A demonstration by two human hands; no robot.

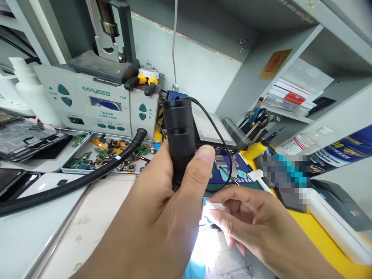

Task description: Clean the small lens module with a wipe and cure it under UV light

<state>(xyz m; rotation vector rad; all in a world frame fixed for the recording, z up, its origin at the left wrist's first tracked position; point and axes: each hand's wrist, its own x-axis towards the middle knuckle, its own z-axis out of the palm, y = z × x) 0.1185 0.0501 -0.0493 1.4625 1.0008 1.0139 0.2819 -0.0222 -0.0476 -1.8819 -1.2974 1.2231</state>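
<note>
My left hand (pixel 157 217) is wrapped round a black knurled flashlight (pixel 178 131), held upright with the thumb pressed on its side; a thin black lanyard (pixel 221 143) loops from its top. A bright white glow (pixel 203 248) shines on the surface under the hand. My right hand (pixel 261 228) is just right of it, fingers pinched on a small white piece (pixel 212 207), perhaps a wipe or swab, held over the lit spot. What lies under the glow is washed out.
A grey soldering station (pixel 95 104) stands at the back, yellow-handled pliers (pixel 145 82) on top. A black hose (pixel 87 176) crosses a tray of circuit boards (pixel 101 153). Phones (pixel 26 139) lie left. Tools (pixel 258 120) and a yellow mat (pixel 314 232) are right.
</note>
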